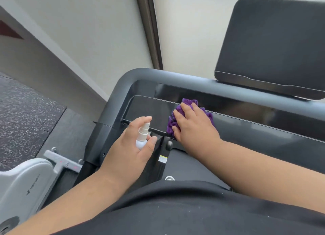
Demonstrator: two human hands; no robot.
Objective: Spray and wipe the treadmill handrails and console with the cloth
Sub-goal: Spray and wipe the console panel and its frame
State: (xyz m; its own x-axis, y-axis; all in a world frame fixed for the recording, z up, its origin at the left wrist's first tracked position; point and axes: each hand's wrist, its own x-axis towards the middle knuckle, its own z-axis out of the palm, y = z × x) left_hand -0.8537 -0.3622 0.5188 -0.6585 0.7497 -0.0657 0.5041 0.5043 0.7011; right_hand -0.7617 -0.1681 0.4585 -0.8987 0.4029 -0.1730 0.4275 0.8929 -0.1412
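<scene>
Wiping is the step in hand: the right hand (191, 124) presses the purple cloth (189, 118) flat-fingered onto the console (149, 108), while the left hand (133, 145), just left of the console, grips the spray bottle (142, 136); next likely comes sweeping rightward.

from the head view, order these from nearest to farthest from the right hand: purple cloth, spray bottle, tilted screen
1. Purple cloth, under the right hand on the console.
2. Spray bottle, to its left, held in the left hand.
3. Tilted screen, up at the far right.
</scene>
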